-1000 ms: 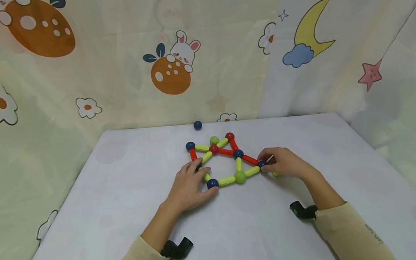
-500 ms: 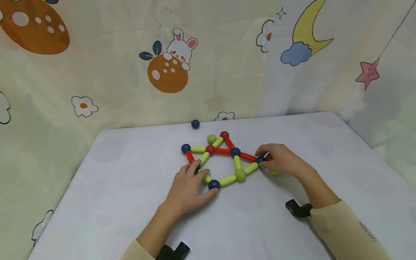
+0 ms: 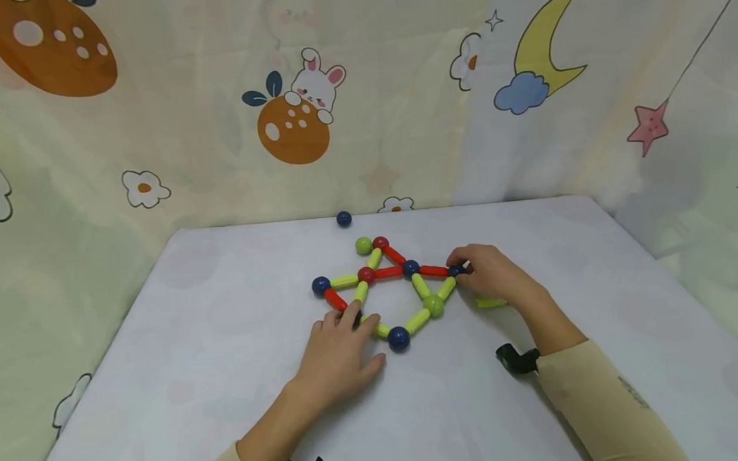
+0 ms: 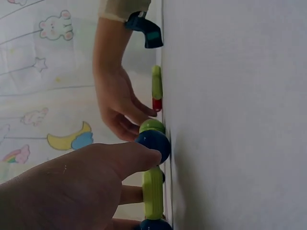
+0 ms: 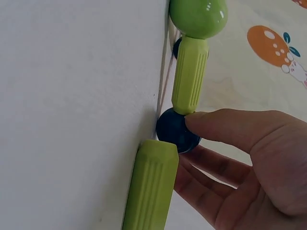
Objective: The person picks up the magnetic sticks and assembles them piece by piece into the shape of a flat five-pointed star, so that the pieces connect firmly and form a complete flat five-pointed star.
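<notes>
A flat frame of magnetic sticks and balls lies on the table, joining green sticks (image 3: pixel 419 320) and red sticks (image 3: pixel 389 272). My right hand (image 3: pixel 488 272) pinches the blue ball (image 5: pixel 175 129) at the frame's right corner between thumb and fingers. On the left side, my left hand (image 3: pixel 335 356) lays its extended fingers over another blue ball (image 3: pixel 357 318), mostly hidden beneath them. Its thumb is spread near the front blue ball (image 3: pixel 398 339), overlapping it in the left wrist view. A green ball (image 3: pixel 433 305) joins sticks at the frame's front right.
A loose green stick (image 3: pixel 490 302) lies under the right wrist. One separate blue ball (image 3: pixel 344 219) sits at the table's back edge. Beside the frame's red top ball (image 3: pixel 380 243) is a green ball (image 3: pixel 363 245). A patterned cloth (image 3: pixel 400 116) hangs behind the white table (image 3: pixel 223 338).
The frame has turned counterclockwise: its right corner has gone away from me with my right hand, its left corner nearer, and its front ball right, out from beside my left thumb.
</notes>
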{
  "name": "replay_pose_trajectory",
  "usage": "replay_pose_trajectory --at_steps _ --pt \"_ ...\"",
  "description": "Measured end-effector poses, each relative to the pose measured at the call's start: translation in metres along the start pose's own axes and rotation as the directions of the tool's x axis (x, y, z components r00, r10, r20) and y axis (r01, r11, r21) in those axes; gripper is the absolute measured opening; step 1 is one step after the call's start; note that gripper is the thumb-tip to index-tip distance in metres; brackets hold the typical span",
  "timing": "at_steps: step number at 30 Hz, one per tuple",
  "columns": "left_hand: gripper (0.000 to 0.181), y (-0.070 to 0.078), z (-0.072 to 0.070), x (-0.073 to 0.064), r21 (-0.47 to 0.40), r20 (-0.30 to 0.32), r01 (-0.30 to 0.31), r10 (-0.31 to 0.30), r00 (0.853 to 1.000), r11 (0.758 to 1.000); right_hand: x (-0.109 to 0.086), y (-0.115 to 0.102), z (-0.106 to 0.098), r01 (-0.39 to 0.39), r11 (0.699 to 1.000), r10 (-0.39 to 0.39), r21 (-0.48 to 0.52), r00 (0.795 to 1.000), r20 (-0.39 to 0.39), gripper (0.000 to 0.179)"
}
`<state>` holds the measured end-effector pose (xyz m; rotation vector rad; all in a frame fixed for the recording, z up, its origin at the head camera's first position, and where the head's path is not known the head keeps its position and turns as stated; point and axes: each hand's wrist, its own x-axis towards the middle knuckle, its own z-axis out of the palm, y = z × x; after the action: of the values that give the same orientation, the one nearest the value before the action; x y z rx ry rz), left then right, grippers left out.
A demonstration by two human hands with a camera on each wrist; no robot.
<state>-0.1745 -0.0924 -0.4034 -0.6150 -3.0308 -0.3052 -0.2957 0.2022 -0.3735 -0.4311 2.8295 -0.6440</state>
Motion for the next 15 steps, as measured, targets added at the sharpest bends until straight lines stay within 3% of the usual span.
replay_pose_trajectory --at_steps 7,15 --pt "0.06 0.011 -0.003 -0.007 0.059 0.027 -0.053 0.052 0.998 0.997 0.013 -0.002 -0.002 0.011 1.0 -0.011 -0.005 1.0 0.006 0.031" --pt "0.057 0.019 -0.012 -0.01 0.019 0.103 -0.123 0.12 0.987 0.992 0.033 -0.001 -0.003 0.015 0.999 -0.016 0.037 1.0 0.012 0.036"
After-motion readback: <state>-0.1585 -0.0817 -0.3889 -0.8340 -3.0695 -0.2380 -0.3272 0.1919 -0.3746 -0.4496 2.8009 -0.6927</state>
